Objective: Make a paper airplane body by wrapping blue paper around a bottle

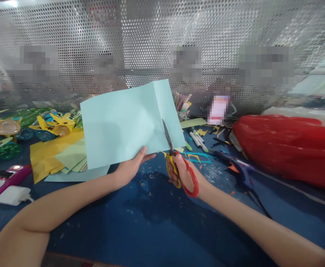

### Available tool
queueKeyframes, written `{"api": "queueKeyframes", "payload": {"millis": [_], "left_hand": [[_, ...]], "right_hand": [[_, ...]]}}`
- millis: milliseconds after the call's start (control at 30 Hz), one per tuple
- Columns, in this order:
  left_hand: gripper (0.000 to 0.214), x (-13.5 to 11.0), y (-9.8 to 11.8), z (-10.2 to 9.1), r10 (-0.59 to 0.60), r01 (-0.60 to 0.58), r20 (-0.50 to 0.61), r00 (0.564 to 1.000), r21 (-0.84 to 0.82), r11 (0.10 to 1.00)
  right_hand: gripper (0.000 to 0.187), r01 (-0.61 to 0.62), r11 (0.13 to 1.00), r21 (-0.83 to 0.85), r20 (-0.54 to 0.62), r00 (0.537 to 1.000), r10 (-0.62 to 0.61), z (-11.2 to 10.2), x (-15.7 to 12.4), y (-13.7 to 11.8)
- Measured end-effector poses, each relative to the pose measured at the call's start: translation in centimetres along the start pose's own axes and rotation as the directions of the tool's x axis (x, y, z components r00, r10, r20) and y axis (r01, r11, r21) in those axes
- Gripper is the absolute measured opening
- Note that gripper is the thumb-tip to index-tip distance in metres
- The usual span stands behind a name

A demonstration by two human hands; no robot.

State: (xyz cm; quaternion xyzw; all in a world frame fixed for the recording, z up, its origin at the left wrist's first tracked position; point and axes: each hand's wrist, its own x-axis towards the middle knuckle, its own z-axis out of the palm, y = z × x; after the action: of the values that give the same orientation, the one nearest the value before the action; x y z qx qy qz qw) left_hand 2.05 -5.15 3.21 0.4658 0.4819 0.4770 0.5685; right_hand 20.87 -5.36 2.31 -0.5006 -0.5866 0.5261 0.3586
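The left hand [130, 167] was clamped on the lower edge of the light-blue paper sheet [123, 122], holding it upright above the blue tabletop [151, 222]. The right hand [183, 174] was closed through the handles of the red-and-yellow scissors [169, 142], whose blades met the sheet's lower right edge. A yellow paper stack [48, 152] lay left of the sheet, and a red plastic bag [285, 144] lay well to its right.

Paper stack [57, 157] lies left of the sheet [123, 122] (bag [286, 148] right), on the table [151, 222].

head | forward-down | close over blue table [162, 230] | left hand [129, 168], right hand [183, 174] mid-frame | perforated screen [162, 37] ahead
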Motion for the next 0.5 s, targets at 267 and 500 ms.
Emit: {"api": "queueKeyframes", "payload": {"millis": [267,500], "left_hand": [[0.046,-0.1,0.3,0.1,0.006,-0.006,0.016,1.0,-0.012,1.0],[0.048,-0.4,0.9,0.4,-0.053,0.053,-0.007,0.999,-0.037,0.998]], "right_hand": [[0.06,0.027,0.995,-0.098,-0.028,0.999,-0.03,0.2,-0.4,-1.0],[0.061,0.007,0.994,-0.111,-0.056,0.998,-0.014,0.5,-0.5,-1.3]]}}
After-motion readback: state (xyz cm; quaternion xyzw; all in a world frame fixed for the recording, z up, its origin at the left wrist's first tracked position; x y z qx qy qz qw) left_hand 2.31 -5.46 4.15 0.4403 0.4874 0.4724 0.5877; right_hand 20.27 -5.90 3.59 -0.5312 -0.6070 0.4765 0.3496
